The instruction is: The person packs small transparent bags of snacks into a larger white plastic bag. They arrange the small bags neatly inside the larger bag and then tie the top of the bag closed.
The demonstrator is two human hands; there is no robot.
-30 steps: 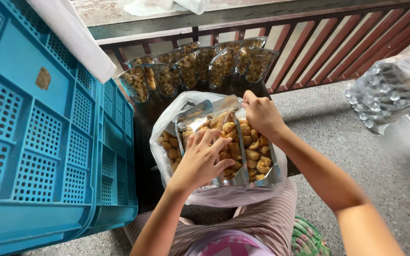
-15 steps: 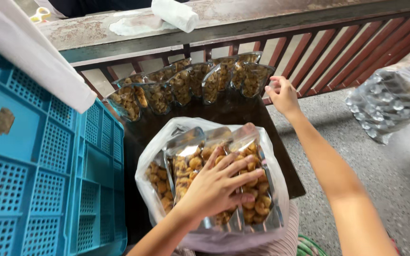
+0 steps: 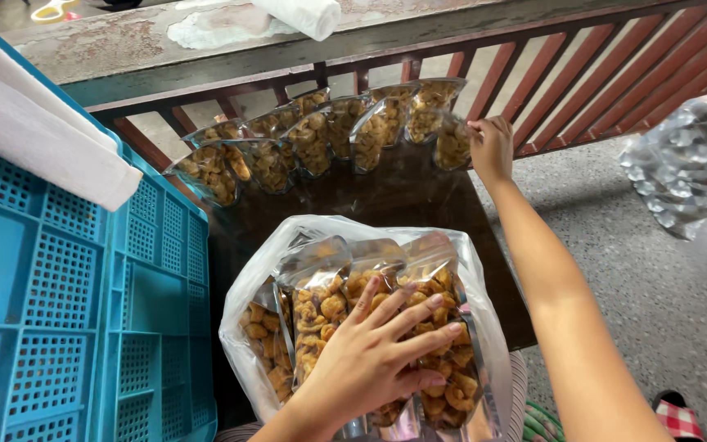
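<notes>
My left hand lies flat with spread fingers on clear pouches of brown fried snacks that stand in a large clear plastic bag on my lap. My right hand reaches far forward and grips the rightmost snack pouch at the end of a row of similar pouches. That row leans along the far edge of a dark table, against a red-brown railing.
A blue plastic crate stands at the left, with a white rolled sheet across its top. A bag of clear plastic items lies on the grey floor at the right. A concrete ledge runs above the railing.
My right hand left the bag on my lap and reached forward to the far row with a pouch. My left hand shifted to lie flat on the pouches in the bag.
</notes>
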